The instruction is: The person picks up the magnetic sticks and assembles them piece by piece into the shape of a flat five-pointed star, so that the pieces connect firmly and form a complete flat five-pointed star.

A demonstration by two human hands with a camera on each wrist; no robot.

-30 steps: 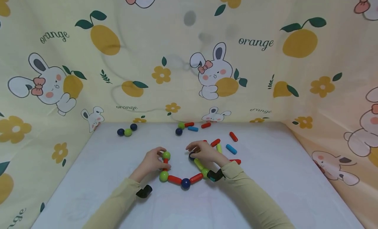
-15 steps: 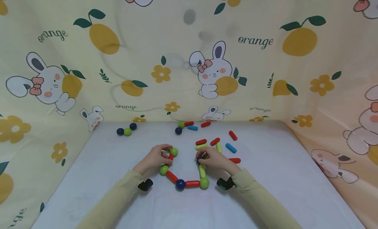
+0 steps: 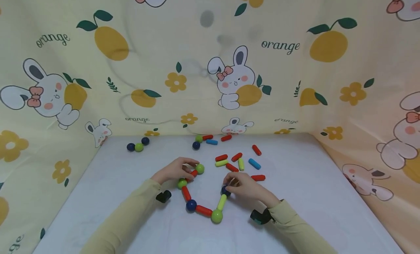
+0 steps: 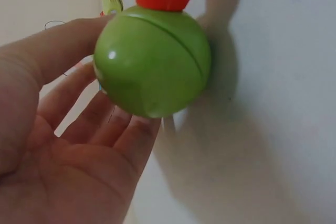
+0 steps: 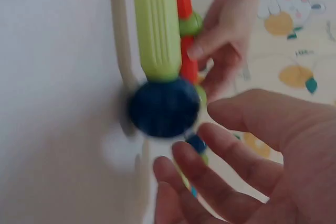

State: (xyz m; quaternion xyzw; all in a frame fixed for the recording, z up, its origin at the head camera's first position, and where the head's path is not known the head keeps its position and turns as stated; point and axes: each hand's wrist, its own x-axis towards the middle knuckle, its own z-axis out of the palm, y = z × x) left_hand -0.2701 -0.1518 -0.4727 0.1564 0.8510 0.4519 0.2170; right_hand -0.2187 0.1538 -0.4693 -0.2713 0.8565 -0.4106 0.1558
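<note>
A chain of toy balls and rods (image 3: 204, 210) forms an open U on the white table. My left hand (image 3: 177, 170) grips its far-left end, with the thumb on a red rod and the fingertips by the green end ball (image 3: 199, 169). Another green ball (image 4: 152, 61) fills the middle of the left wrist view, in front of the palm. At the chain's right end, a yellow-green rod (image 5: 157, 24) carries a dark blue ball (image 5: 165, 107). My right hand (image 5: 247, 166) is right beside that ball, fingers loosely bent and spread, with a small gap showing in the right wrist view.
Loose red rods (image 3: 232, 167), yellow-green rods (image 3: 241, 164) and a blue rod (image 3: 254, 164) lie beyond the right hand. Balls (image 3: 139, 147) sit at the far left, and another dark blue ball (image 3: 196, 145) is near the back edge. A printed cloth (image 3: 157, 57) hangs around the table.
The chain's right side has swung toward the near edge, with the right hand moving nearer and rightward. The left hand has shifted slightly right and away, tilting its end inward.
</note>
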